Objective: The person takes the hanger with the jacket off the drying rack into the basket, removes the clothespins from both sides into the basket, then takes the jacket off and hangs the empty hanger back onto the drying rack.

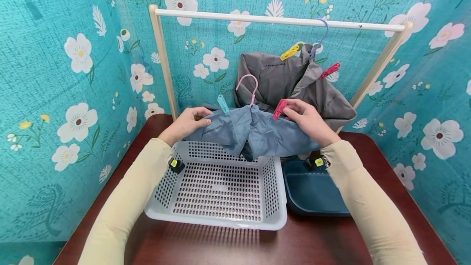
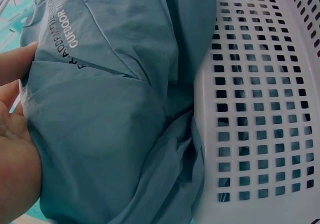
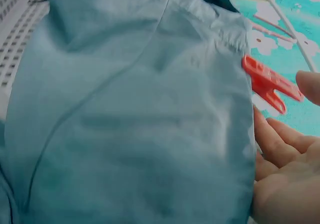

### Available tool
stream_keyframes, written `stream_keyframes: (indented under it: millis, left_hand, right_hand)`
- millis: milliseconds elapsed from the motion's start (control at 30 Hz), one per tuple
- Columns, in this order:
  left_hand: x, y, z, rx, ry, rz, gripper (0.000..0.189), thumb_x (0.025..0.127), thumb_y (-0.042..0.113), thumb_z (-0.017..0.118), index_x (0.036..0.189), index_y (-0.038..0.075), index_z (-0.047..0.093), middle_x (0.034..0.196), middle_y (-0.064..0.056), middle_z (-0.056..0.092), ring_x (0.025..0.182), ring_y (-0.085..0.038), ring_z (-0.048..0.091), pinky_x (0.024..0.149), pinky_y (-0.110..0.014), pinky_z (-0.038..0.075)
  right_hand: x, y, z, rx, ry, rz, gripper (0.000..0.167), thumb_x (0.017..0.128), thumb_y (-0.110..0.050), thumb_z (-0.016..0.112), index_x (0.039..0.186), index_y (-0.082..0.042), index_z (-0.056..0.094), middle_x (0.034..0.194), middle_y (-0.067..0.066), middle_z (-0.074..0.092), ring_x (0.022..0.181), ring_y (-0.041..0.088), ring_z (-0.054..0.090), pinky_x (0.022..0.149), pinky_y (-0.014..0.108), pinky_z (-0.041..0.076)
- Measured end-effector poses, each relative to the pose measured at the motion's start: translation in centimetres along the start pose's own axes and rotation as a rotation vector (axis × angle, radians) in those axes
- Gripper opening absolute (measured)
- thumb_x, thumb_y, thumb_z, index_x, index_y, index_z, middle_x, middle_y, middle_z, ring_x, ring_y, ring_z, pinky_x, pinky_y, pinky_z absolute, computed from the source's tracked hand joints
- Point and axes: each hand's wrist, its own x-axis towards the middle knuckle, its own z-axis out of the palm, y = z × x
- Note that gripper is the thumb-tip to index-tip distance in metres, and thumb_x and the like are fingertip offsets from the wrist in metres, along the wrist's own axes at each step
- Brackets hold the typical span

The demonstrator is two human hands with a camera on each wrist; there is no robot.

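Observation:
A blue-grey jacket (image 1: 270, 134) with printed lettering hangs spread on a pink hanger (image 1: 253, 89), over the back of the white basket. On its left shoulder sits a light-blue clothespin (image 1: 223, 104); a red clothespin (image 3: 270, 82) bites the right shoulder's edge. My left hand (image 1: 189, 124) pinches the left shoulder, thumb in front and fingers behind the cloth (image 2: 100, 119). At the right shoulder, my right hand (image 1: 307, 120) has its fingers along the cloth's edge. Its thumb (image 3: 309, 87) stands apart from the cloth, close to the red clothespin's handles.
Behind, a grey jacket (image 1: 272, 72) hangs by a blue hanger (image 1: 324, 32) from the white rail (image 1: 235, 16), with yellow (image 1: 289, 52) and red (image 1: 330, 70) clothespins. Below are the perforated white basket (image 1: 220, 222) and a dark-blue basin (image 1: 316, 191) on the brown table (image 1: 191, 242).

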Motion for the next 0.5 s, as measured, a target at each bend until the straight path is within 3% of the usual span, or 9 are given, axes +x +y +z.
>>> stream_keyframes:
  millis: [200, 500]
  left_hand:
    - [0.00, 0.05, -0.04, -0.002, 0.002, 0.014, 0.027, 0.095, 0.012, 0.058, 0.121, 0.003, 0.061, 0.113, -0.011, 0.059, 0.096, -0.021, 0.054, 0.081, -0.032, 0.045]
    - [0.10, -0.09, -0.05, 0.014, 0.008, 0.017, 0.027, 0.095, 0.013, 0.059, 0.120, 0.004, 0.062, 0.111, -0.010, 0.059, 0.094, -0.020, 0.053, 0.081, -0.031, 0.045]
  right_hand:
    - [0.62, -0.12, 0.61, 0.083, -0.003, -0.018, 0.050, 0.100, -0.032, 0.048, 0.138, 0.000, 0.043, 0.127, 0.016, 0.054, 0.112, 0.016, 0.054, 0.101, 0.042, 0.038]
    - [0.85, -0.15, 0.85, 0.115, 0.019, -0.050, 0.043, 0.100, -0.032, 0.046, 0.129, 0.001, 0.050, 0.121, 0.015, 0.057, 0.107, 0.016, 0.058, 0.098, 0.041, 0.041]
